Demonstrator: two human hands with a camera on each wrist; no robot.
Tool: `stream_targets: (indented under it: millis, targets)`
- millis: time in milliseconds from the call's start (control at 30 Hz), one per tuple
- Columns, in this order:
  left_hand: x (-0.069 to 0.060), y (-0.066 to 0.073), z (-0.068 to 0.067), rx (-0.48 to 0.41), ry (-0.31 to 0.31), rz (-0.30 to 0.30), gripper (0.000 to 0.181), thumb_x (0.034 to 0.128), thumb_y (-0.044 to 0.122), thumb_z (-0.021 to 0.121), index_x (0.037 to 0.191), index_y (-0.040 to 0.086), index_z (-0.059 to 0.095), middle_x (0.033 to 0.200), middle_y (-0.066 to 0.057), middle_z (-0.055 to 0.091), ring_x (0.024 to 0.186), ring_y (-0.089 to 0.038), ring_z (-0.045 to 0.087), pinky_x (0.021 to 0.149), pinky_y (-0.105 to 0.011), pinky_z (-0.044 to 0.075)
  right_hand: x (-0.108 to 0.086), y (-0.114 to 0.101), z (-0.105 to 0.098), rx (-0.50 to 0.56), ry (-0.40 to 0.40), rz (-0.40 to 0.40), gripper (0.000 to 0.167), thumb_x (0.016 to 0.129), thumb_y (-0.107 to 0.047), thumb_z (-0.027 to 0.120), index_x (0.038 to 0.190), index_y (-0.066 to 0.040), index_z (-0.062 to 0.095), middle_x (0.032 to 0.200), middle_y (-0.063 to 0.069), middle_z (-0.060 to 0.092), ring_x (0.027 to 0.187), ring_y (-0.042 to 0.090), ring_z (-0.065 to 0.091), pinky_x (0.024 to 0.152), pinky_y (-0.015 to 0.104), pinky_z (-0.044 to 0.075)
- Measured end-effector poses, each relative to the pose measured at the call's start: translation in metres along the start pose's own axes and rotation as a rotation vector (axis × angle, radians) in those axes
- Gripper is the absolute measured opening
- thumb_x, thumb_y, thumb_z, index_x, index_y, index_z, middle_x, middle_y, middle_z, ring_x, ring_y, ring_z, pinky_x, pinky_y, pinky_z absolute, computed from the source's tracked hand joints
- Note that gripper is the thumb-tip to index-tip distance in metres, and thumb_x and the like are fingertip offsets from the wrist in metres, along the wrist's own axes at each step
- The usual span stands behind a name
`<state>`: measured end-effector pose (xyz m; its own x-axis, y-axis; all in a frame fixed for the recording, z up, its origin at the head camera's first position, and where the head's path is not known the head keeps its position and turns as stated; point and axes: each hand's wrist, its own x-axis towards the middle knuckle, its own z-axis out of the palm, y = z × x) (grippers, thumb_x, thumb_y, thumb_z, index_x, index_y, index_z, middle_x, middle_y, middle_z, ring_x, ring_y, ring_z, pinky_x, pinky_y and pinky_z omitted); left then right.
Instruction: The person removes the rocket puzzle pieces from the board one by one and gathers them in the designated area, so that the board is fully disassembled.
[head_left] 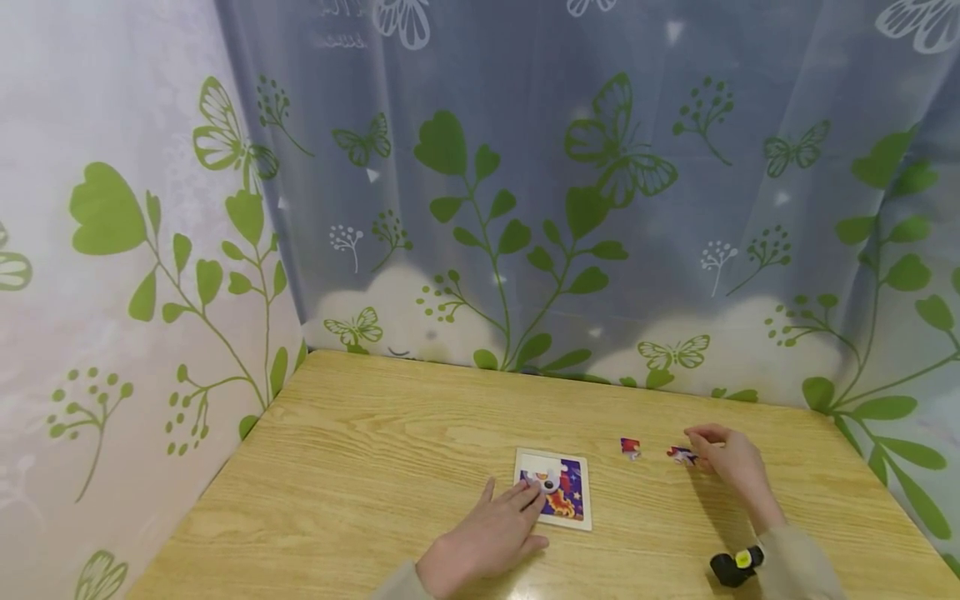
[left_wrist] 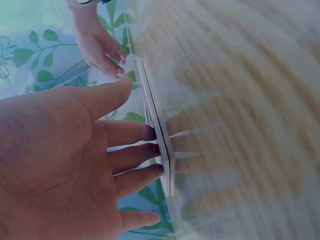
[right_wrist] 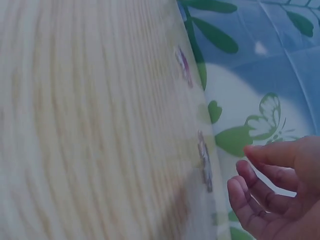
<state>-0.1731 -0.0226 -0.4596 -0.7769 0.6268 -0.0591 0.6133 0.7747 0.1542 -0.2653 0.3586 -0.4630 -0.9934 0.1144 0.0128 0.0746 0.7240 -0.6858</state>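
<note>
Puzzle board (head_left: 567,493) part-hidden under fingers (head_left: 523,499); loose pieces (right_wrist: 204,161) blurred, right wrist view; sleeves (head_left: 802,565) cut off, head view.

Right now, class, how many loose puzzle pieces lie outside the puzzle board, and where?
2. The left loose piece lies on the table, right of the puzzle board; the right loose piece lies farther right, near the right hand, which could hide another.

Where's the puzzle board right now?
In the head view, the board lies on the table, low and right of centre, partly under the left hand, left of the nearer loose piece.
</note>
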Motion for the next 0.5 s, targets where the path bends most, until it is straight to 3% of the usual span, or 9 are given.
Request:
stream_targets:
  millis: [167, 367, 500]
  targets:
    - [0.000, 0.000, 0.000, 0.003, -0.007, 0.002, 0.062, 0.1047, 0.048, 0.048, 0.155, 0.012, 0.043, 0.162, -0.002, 0.036, 0.150, -0.019, 0.032, 0.120, -0.057, 0.028, -0.005, -0.013, 0.003, -0.001, 0.021, -0.089, 0.046, 0.107, -0.031, 0.053, 0.129, 0.008, 0.062, 0.120, 0.032, 0.064, 0.085, 0.032, 0.073, 0.065, 0.030, 0.059]
    - [0.001, -0.001, 0.000, 0.004, -0.006, 0.002, 0.063, 0.1045, 0.048, 0.047, 0.155, 0.012, 0.042, 0.162, -0.002, 0.035, 0.150, -0.019, 0.032, 0.120, -0.057, 0.027, -0.011, -0.034, 0.012, 0.017, 0.036, -0.153, 0.043, 0.106, -0.030, 0.055, 0.128, 0.006, 0.064, 0.120, 0.031, 0.065, 0.088, 0.034, 0.073, 0.061, 0.029, 0.057]
    - [0.001, -0.001, 0.001, 0.014, 0.002, 0.004, 0.063, 0.1044, 0.049, 0.047, 0.155, 0.012, 0.043, 0.162, -0.003, 0.036, 0.150, -0.019, 0.033, 0.120, -0.057, 0.028, -0.015, -0.046, 0.018, 0.050, 0.026, -0.169, 0.042, 0.106, -0.030, 0.056, 0.129, 0.004, 0.065, 0.120, 0.030, 0.067, 0.093, 0.036, 0.073, 0.068, 0.035, 0.061]
